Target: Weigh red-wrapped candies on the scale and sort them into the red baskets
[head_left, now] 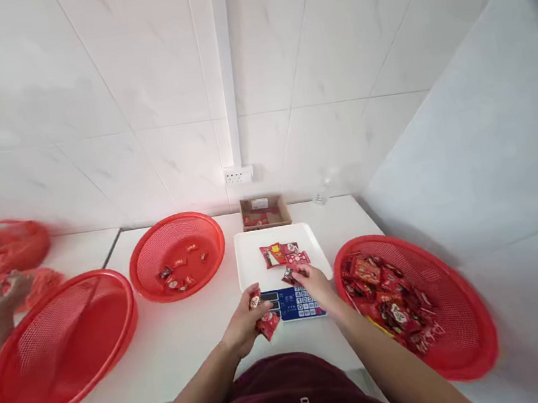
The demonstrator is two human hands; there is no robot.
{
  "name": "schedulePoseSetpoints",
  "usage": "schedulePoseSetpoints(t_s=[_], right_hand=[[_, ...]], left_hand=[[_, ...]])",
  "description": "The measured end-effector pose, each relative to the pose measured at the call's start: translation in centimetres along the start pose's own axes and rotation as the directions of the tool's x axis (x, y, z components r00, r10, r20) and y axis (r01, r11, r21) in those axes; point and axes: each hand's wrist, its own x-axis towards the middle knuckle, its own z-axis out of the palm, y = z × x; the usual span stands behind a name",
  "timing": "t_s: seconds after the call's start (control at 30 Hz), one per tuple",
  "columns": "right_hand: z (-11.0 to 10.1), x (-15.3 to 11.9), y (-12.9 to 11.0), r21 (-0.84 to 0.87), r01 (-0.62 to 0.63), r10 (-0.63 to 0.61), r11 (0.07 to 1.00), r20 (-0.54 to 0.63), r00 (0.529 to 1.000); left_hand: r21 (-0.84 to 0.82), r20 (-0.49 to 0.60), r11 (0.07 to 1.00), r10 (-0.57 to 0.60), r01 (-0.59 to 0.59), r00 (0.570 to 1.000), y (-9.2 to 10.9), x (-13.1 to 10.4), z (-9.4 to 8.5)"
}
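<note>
My left hand (244,325) is closed round a few red snack packets (268,323), held just in front of the scale's keypad. Between the thumb and fingers of my right hand (314,285) is a small dark red packet (289,276), over the near edge of the white weighing tray (247,255). Several red packets (274,255) lie on that tray. The blue keypad and display panel (289,304) of the digital scale faces me, partly covered by my hands.
At the right a red plastic basket (462,327) holds many red packets. Another red basket (144,264) at the left has several small packets, and beside it stands a bare red basket (67,373). A cardboard box (265,213) sits behind the scale. A co-worker's hand (3,298) is near red bags (10,247).
</note>
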Motion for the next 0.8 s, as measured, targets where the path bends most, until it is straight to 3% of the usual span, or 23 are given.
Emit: schedulePoseSetpoints(t_s=[0.1, 0.17, 0.27, 0.43, 0.53, 0.67, 0.8], right_hand=[[-0.1, 0.7, 0.7, -0.088, 0.106, -0.114, 0.990, -0.089, 0.989], [0.0, 0.7, 1.2, -0.197, 0.235, -0.262, 0.952, -0.122, 0.957], [0.5, 0.0, 2.1, -0.364, 0.386, -0.437, 0.848, -0.067, 0.897], [2.0, -1.1, 2.0, -0.481, 0.423, -0.443, 0.768, 0.078, 0.893], [2.2, -1.1, 1.5, -0.475, 0.458, -0.472, 0.752, 0.098, 0.876], [-0.6, -0.4, 2.5, -0.470, 0.411, -0.493, 0.781, -0.058, 0.868], [-6.3, -0.9, 6.7, -0.500, 0.122, -0.314, 0.857, -0.319, 0.894]], left_hand=[[-0.008, -0.019, 1.000, -0.010, 0.010, 1.000, -0.1, -0.4, -0.4], [-0.018, -0.037, 1.000, -0.018, 0.017, 0.999, -0.2, -0.6, -0.7], [-0.028, -0.078, 0.999, -0.038, 0.036, 0.996, -0.3, -0.9, -1.1], [-0.006, -0.103, 0.998, -0.058, 0.058, 0.993, -0.2, -1.1, -1.4], [0.009, -0.101, 0.998, -0.069, 0.070, 0.992, 0.0, -1.1, -1.3], [-0.032, -0.107, 0.996, -0.084, 0.081, 0.991, 0.1, -0.9, -1.4], [-0.037, -0.122, 0.991, -0.133, 0.129, 0.984, 0.1, -0.7, -1.6]])
